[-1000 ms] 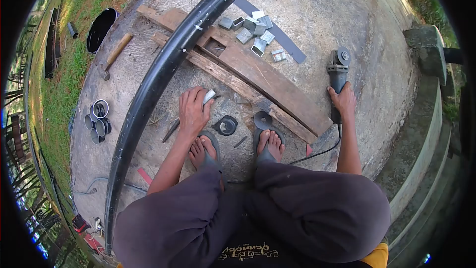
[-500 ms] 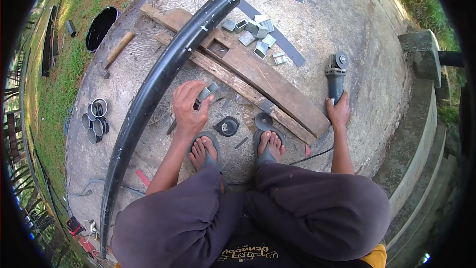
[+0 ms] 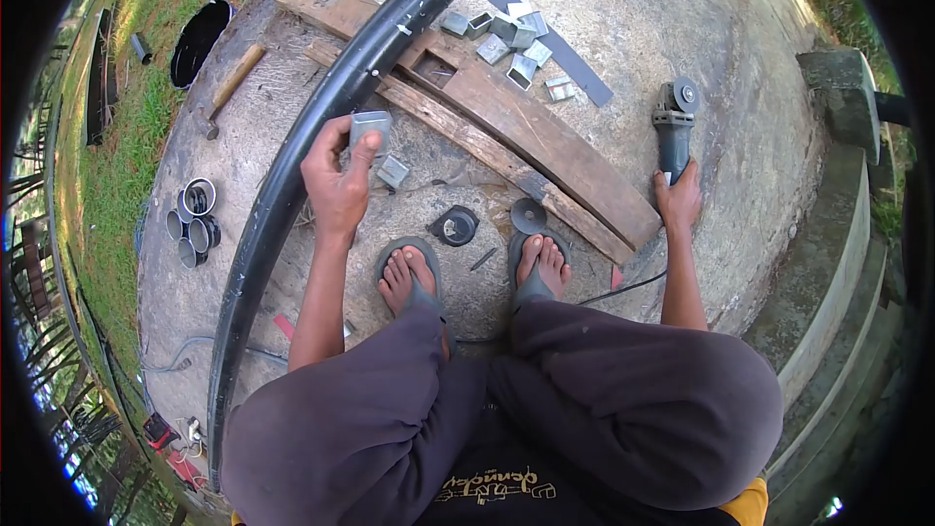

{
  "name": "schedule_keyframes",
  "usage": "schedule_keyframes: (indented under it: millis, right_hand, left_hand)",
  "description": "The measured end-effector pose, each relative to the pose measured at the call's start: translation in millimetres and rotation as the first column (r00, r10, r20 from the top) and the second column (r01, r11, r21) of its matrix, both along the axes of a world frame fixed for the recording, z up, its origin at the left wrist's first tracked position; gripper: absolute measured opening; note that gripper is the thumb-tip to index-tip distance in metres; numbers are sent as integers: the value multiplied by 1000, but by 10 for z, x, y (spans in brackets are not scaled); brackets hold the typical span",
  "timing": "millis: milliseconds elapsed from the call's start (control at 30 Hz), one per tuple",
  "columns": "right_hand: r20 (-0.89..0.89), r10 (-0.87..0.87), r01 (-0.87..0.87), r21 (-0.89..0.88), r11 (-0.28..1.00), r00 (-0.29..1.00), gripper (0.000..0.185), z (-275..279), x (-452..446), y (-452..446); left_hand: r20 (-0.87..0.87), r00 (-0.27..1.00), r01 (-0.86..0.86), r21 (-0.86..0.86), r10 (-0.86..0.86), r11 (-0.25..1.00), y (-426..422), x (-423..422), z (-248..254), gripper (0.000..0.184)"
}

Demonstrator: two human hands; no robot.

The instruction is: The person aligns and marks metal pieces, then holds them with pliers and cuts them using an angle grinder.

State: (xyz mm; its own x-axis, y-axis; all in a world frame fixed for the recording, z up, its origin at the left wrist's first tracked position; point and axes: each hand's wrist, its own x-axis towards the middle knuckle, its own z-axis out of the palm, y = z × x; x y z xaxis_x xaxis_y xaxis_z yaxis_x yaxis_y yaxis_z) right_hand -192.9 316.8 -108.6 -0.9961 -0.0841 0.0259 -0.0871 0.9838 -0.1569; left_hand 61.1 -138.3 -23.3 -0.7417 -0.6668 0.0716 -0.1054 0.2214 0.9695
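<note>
My left hand (image 3: pixel 336 180) is closed on a short piece of square metal tube (image 3: pixel 370 125), raised beside the long black pipe (image 3: pixel 321 127). Just below it, a second cut tube piece (image 3: pixel 392 172) lies on the concrete. My right hand (image 3: pixel 679 198) is wrapped around the rear of an angle grinder (image 3: pixel 673 141), which rests on the ground with its disc at the far end. More cut tube pieces (image 3: pixel 523 70) are heaped beyond the wooden beam (image 3: pixel 545 151).
The pipe lies across old timber (image 3: pixel 467 139). A tape measure (image 3: pixel 455 226) and a loose round disc (image 3: pixel 529 216) are near my feet. At left are a hammer (image 3: pixel 237 78), several black rings (image 3: pixel 200 197) and a bucket (image 3: pixel 203 39). A concrete ledge (image 3: pixel 828 214) runs along the right.
My left hand has moved up and left with the tube piece, uncovering another piece on the ground. My right hand stays on the grinder. The view has shifted slightly.
</note>
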Motion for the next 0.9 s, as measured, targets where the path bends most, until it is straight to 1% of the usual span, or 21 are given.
schedule_keyframes:
  millis: [33, 67, 100, 200, 300, 333, 433, 467, 567, 667, 700, 767, 867, 900]
  right_hand:
    - [-11, 6, -6, -2, 1000, 1000, 72, -3, 1, 4]
    - [-21, 12, -12, -2, 1000, 1000, 72, -3, 13, 6]
    - [-9, 6, -6, -11, 1000, 1000, 72, 3, 21, -7]
    - [8, -4, 4, -23, 1000, 1000, 71, 13, 6, -23]
    - [-6, -11, 11, -10, 1000, 1000, 71, -6, 4, 26]
    - [-10, -12, 12, -11, 1000, 1000, 71, -12, 4, 25]
    - [1, -20, 20, -14, 1000, 1000, 72, -34, 9, 2]
    - [9, -22, 22, -10, 1000, 1000, 73, -20, 10, 6]
    - [48, -45, 46, -17, 999, 998, 76, 47, 14, -41]
    - [-15, -32, 32, -31, 999, 999, 75, 58, 52, -67]
    - [-134, 13, -24, -83, 996, 991, 73, 56, 82, -82]
    - [-374, 77, -150, -169, 974, 924, 68, 42, 143, -155]
    - [-434, 359, -457, -143, 878, 826, 62, 472, 365, -668]
    - [-404, 437, -545, -205, 813, 804, 63, 552, 480, -895]
  left_hand:
    - [52, 995, 85, 51, -88, 995, 19, -79, 8, 32]
    - [136, 975, 186, -82, -174, 979, 73, -167, 28, 33]
    - [228, 942, 293, -206, -246, 934, 140, -275, 64, 34]
    - [271, 865, 481, -203, -423, 853, 299, -484, -167, 45]
    - [236, 910, 396, -248, -342, 884, 476, -467, -407, 54]
    - [277, 915, 373, -303, -293, 877, 511, -407, -425, 64]
    - [233, 966, 200, -408, -110, 891, 626, -241, -464, 69]
    - [241, 963, 217, -446, -117, 868, 626, -138, -516, 73]
    - [418, 904, 315, -503, -92, 804, 615, 123, -556, 72]
    - [448, 889, 384, -608, -100, 695, 583, 291, -730, 64]
    - [476, 872, 419, -608, -112, 675, 586, 311, -742, 61]
    - [528, 839, 484, -608, -135, 630, 564, 293, -768, 55]
    - [560, 804, 537, -542, -198, 647, 539, 276, -783, 50]
    - [558, 804, 540, -540, -206, 645, 536, 277, -771, 48]
